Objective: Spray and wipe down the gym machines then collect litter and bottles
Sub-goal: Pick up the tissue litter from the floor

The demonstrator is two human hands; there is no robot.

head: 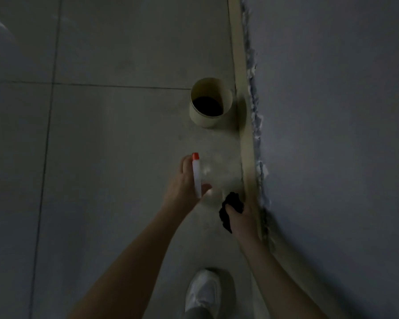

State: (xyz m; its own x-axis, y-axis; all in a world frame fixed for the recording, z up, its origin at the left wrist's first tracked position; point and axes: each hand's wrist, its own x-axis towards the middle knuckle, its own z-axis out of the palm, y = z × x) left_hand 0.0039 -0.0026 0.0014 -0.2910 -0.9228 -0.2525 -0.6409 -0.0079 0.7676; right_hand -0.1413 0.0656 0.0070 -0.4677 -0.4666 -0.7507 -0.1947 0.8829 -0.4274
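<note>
My left hand (182, 183) grips a clear spray bottle (213, 178) with a white head and an orange nozzle tip, held above the floor. My right hand (238, 215) clutches a crumpled black cloth (230, 207) just right of the bottle, close to the wall. A cream cylindrical bin (211, 103) stands open on the floor ahead of both hands, its inside dark.
Grey floor tiles (101, 157) stretch to the left. A beige skirting strip (242, 88) runs along the grey wall (332, 134) on the right, with flaking paint at its edge. My white shoe (203, 291) is at the bottom. The light is dim.
</note>
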